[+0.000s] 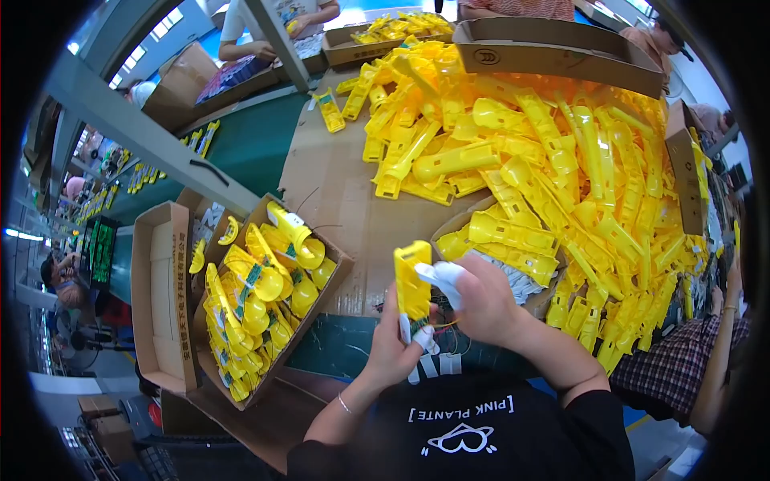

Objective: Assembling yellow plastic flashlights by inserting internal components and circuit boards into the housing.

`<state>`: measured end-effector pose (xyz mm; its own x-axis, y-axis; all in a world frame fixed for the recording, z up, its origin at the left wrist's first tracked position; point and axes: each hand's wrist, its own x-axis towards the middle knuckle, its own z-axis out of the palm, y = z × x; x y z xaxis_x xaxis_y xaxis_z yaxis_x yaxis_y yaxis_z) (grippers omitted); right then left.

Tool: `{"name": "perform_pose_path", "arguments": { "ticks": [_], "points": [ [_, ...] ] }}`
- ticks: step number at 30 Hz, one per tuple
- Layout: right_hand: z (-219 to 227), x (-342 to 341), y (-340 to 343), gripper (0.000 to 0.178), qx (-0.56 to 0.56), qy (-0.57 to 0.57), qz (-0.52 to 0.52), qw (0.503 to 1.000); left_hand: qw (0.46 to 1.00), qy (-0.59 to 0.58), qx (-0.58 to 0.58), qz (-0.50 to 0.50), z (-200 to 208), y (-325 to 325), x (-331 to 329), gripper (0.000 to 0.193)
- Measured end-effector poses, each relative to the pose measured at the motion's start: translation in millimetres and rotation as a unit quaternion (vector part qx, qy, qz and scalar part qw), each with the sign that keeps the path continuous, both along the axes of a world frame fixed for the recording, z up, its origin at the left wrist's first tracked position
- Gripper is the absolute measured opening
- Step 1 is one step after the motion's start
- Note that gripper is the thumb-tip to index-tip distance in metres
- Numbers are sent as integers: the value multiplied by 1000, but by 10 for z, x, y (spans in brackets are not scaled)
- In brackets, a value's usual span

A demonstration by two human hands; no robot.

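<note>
In front of my chest, my left hand (387, 345) grips a long yellow plastic housing (411, 280) and holds it upright, its hollow inner side turned partly to the right. At the lower end of the housing, a small green circuit board and thin wires show between my hands. My right hand (485, 301) is curled close on the right, and its white-covered fingertips touch the upper part of the housing. Whether it also pinches a small part is hidden. White covers sit on fingertips of both hands.
A large heap of yellow housings (593, 160) covers the table's right side. To the left stands a cardboard box (337, 276) of yellow parts with boards, beside another box (160, 297). White strips (437, 366) lie near my body. A metal post (184, 152) slants across the left; co-workers sit around.
</note>
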<state>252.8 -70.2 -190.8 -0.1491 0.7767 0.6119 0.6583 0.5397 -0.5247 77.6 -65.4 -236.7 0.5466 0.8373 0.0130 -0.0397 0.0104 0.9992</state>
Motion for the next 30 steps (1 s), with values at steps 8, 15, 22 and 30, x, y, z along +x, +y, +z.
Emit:
{"name": "perform_pose_path", "arguments": {
  "ticks": [8,15,22,30],
  "points": [
    [21,77,81,32,-124,-225,-70,964,974,132,177,-40,-34,27,-16,68],
    [-214,280,208,46,-96,6,26,995,945,-137,-274,-113,50,15,-80,74],
    [-53,264,51,28,-239,90,36,966,941,-160,-269,-130,172,-97,-145,65],
    [-209,337,-6,44,-344,407,268,802,924,-226,-272,-146,-41,-71,-158,69]
  ]
}}
